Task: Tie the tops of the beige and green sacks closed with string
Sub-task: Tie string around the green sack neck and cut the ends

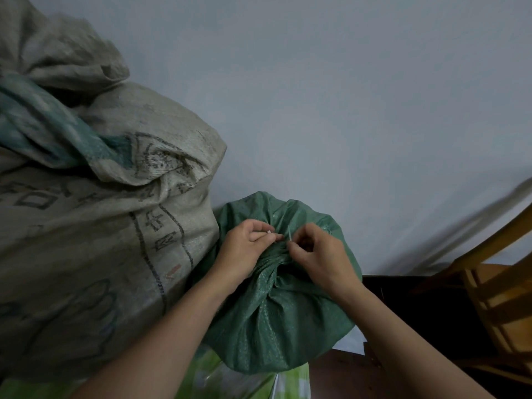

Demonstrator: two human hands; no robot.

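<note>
Green sack (276, 321) sits near centre, low in the scene, its mouth gathered into a puckered neck (273, 256) right between the two hands. Woven plastic weave, slightly glossy; I judge it soft and crushable at the neck but springy, so the pleats will likely try to fan open if the pinch is released. Body looks full and rounded, probably heavy enough to stay put while the neck is worked. String (289, 234) is thin and pale; only a short upright length and a small light end near the left fingers are visible, the rest is hidden in the folds. It looks slick and fine, so best taken close to the knot, between thumb and fingertip, rather than far out along the tail. Left hand (244, 249) is curled in a narrow pinch on one string end, heel resting against the gathered fabric. Right hand (316, 254) is likewise closed in a fingertip pinch on the other strand, just right of the neck. Whether a knot is already seated I cannot tell. Beige sack (100, 226), much larger, stands to the left, touching the green one; printed dark markings on its face, its top flopped over far left with a teal cloth (43, 122) draped in the fold. A wooden chair (495, 298) stands to the right, well apart. Pale wall (345, 110) behind.
</note>
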